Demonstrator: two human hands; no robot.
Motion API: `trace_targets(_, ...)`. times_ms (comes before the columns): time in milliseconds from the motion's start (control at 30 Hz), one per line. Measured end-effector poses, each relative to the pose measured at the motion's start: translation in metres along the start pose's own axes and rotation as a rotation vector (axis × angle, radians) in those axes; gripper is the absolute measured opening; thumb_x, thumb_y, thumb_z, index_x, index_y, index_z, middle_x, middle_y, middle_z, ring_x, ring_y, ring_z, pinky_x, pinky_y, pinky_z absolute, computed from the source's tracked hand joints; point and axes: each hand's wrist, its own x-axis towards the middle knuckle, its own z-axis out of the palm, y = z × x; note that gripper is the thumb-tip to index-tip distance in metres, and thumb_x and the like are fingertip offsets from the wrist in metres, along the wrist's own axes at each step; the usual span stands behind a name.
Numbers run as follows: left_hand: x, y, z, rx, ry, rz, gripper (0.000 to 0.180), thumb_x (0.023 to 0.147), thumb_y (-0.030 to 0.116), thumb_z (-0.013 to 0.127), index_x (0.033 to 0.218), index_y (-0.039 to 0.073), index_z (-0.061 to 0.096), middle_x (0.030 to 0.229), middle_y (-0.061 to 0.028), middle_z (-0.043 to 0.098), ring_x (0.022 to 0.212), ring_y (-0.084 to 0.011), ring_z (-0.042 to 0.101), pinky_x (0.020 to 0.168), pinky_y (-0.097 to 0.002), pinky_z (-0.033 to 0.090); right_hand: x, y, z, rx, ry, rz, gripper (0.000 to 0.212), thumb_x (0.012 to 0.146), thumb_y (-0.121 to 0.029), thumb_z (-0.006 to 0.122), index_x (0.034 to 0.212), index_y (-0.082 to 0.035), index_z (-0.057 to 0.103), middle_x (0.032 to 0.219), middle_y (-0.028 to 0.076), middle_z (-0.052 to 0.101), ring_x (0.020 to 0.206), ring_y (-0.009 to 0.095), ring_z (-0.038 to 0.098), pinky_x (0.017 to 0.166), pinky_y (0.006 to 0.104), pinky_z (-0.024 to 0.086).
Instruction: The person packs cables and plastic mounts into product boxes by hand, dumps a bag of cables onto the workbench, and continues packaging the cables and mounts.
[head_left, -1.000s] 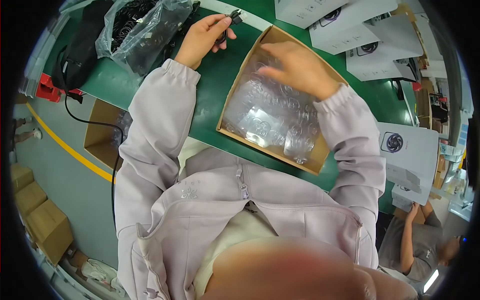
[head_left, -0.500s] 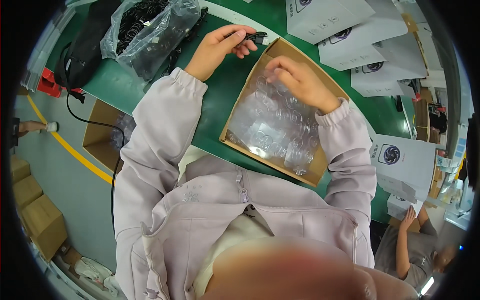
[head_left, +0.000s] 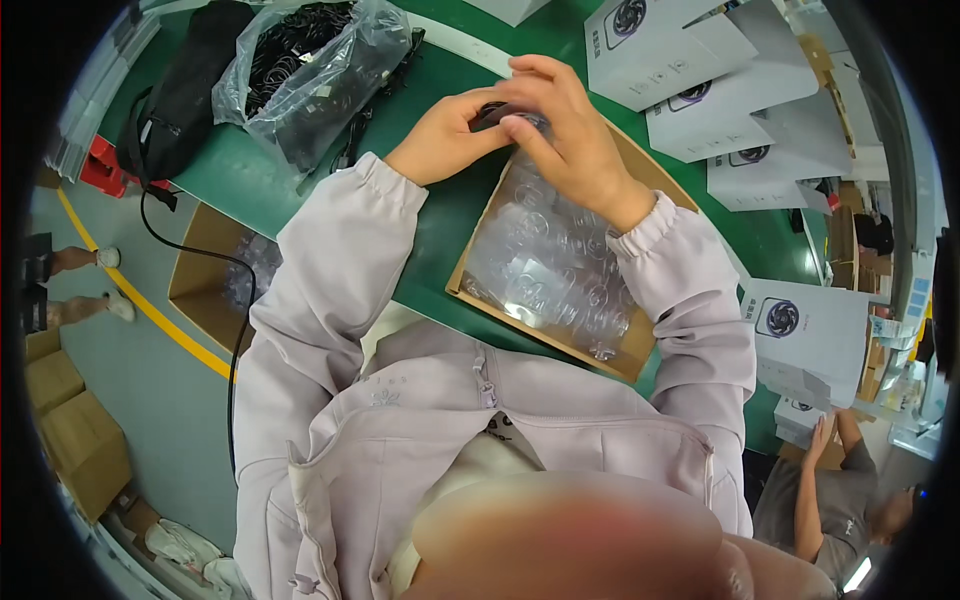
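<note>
A coiled black cable (head_left: 488,116) is held between the thumb and fingers of my left hand (head_left: 445,137), over the far left corner of an open cardboard box (head_left: 640,362). My right hand (head_left: 578,150) meets it from the right, its fingers curled over the cable and its thumb close to the left thumb. What the right fingers grip is hidden and slightly blurred. Inside the box, below my hands, lie many clear plastic pieces (head_left: 545,262) with round shapes moulded in them.
On the green table (head_left: 225,165) a clear bag of black cables (head_left: 310,80) stands far left, beside a black pouch (head_left: 190,85). White printed cartons (head_left: 665,50) line the right side. A lower cardboard box (head_left: 200,285) sits left. Another person (head_left: 810,500) works at lower right.
My right hand has moved up and left from the plastic pieces to the cable. My left hand has come slightly down and right. Another leg shows at far left.
</note>
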Motion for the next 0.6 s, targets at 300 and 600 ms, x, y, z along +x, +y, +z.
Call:
trace_targets(300, 0.006, -0.020, -0.002, 0.105, 0.136, 0.242, 0.042, 0.083, -0.001, 0.055, 0.120, 0.004, 0.035, 0.107, -0.0088, 0.053, 0.099, -0.0149, 0.052, 0.085, -0.0269, 0.042, 0.006, 0.016, -0.057, -0.370, 0.053, -0.097, 0.030, 0.081, -0.008, 0.056, 0.111, -0.004, 0.054, 0.104, 0.015, 0.060, 0.096, 0.031, 0.057, 0.081, 0.0365, 0.046)
trace_targets(600, 0.014, -0.024, -0.017, 0.233, 0.517, 0.147, 0.034, 0.081, 0.013, 0.062, 0.110, 0.003, 0.047, 0.094, -0.0045, 0.058, 0.084, -0.0125, 0.053, 0.073, -0.0250, 0.042, 0.021, 0.096, -0.226, -0.611, 0.202, 0.375, 0.031, 0.087, -0.018, 0.052, 0.115, -0.005, 0.052, 0.103, 0.011, 0.061, 0.094, 0.021, 0.058, 0.082, 0.0296, 0.043)
